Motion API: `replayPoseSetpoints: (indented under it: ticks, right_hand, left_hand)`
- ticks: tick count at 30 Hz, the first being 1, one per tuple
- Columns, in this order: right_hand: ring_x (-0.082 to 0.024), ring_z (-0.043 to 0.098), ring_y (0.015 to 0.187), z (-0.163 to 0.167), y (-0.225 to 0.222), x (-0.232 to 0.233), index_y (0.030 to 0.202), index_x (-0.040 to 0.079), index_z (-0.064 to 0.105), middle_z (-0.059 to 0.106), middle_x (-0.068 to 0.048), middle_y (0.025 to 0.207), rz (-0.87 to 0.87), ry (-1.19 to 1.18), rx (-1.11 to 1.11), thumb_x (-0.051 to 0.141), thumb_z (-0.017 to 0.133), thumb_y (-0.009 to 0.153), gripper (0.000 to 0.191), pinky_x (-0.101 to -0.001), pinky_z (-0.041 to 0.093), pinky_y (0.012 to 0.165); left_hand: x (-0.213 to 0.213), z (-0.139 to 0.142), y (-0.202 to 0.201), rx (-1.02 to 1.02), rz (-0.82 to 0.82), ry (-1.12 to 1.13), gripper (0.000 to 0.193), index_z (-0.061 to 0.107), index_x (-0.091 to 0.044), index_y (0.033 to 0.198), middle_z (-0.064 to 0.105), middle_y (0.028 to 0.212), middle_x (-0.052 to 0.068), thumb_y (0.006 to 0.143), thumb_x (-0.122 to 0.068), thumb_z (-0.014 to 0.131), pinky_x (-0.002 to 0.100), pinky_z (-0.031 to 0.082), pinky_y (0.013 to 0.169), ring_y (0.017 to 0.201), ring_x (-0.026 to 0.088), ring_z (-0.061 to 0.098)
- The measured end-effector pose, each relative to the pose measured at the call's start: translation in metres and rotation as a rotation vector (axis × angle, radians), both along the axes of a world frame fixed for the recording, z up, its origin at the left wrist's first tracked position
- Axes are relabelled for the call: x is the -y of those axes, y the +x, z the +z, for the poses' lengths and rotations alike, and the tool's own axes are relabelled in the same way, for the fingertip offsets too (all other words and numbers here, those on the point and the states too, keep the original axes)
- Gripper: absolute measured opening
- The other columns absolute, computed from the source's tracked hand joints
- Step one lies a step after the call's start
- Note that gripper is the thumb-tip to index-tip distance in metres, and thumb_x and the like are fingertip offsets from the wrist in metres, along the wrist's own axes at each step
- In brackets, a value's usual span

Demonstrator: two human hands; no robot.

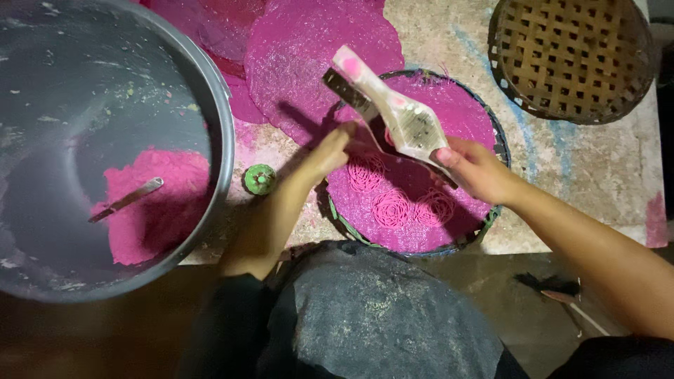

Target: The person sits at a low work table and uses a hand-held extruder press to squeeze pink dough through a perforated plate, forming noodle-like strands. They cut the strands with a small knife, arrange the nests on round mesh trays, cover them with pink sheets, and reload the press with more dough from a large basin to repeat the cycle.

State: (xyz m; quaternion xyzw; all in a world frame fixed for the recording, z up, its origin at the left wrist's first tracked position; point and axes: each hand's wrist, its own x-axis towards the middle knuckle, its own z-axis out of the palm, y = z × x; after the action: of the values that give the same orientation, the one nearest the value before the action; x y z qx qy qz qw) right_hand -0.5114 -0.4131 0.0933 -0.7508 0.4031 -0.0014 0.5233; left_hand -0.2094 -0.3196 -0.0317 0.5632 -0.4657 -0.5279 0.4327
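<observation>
Everything here is placed from the round tray point(500, 149) lined with a pink mat, which lies on the table point(597, 175) just in front of the person's knees. The work in hand looks like pressing pink dough into thin noodle nests: three coiled nests point(394, 203) already lie on the tray's near half, and a long wooden press point(393, 112) is held slantwise above the tray's middle. The right hand point(477, 170) is closed around the press's lower end, over the tray's right side. The left hand point(330, 151) sits at the tray's left edge with its fingers curled at the press handle's lower arm; whether it grips firmly or only steadies it I cannot tell. A further nest would, by my judgement, call for squeezing the handles together over a bare patch of mat. Left of the tray stands a small green cap-like piece point(260, 180), and beyond it a large grey basin point(217, 126) with pink dough point(158, 207) and a metal spoon point(126, 199). Behind the tray lie more pink mats point(309, 42); to its right rear sits a woven basket point(572, 56).
</observation>
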Motion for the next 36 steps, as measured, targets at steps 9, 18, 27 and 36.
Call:
replayPoseSetpoints:
  ticks: [9,18,27,36]
  right_hand:
    - [-0.015,0.057,0.087,0.005,-0.026,0.004,0.135,0.002,0.062,0.066,-0.006,0.100,-0.019,0.130,0.091,0.068,0.035,0.099,0.080,-0.0322,0.048,0.072]
    - [-0.024,0.073,0.095,0.040,0.000,0.025,0.129,-0.002,0.064,0.077,-0.015,0.103,0.022,0.554,-0.044,0.065,0.030,0.098,0.082,-0.0394,0.057,0.090]
    - [-0.020,0.070,0.074,0.025,0.049,0.038,0.116,0.004,0.067,0.073,-0.012,0.084,0.043,0.065,-0.330,0.068,0.029,0.096,0.077,-0.0375,0.059,0.070]
    - [-0.023,0.063,0.067,0.059,0.056,0.052,0.108,0.000,0.073,0.067,-0.013,0.074,0.036,-0.042,-0.411,0.073,0.033,0.094,0.085,-0.0396,0.052,0.063]
  left_hand:
    - [-0.031,0.074,0.004,-0.191,0.173,-0.164,0.073,0.029,-0.009,0.165,0.058,0.154,0.018,0.106,-0.041,0.058,0.040,0.060,0.102,0.121,0.028,0.067]
    - [0.074,0.087,-0.006,-1.584,-0.118,-0.535,0.061,0.061,-0.009,0.116,0.062,0.102,0.003,0.104,-0.068,0.051,0.043,0.047,0.110,0.107,0.023,0.059]
    - [0.110,0.052,0.027,-1.567,0.070,-0.558,0.041,0.055,-0.016,0.096,0.055,0.084,-0.001,0.101,-0.057,0.052,0.039,0.047,0.093,0.087,0.017,0.054]
    - [0.128,0.060,0.008,-1.569,0.150,-0.625,0.039,0.054,-0.018,0.093,0.058,0.083,-0.003,0.104,-0.055,0.050,0.037,0.049,0.089,0.085,0.016,0.056]
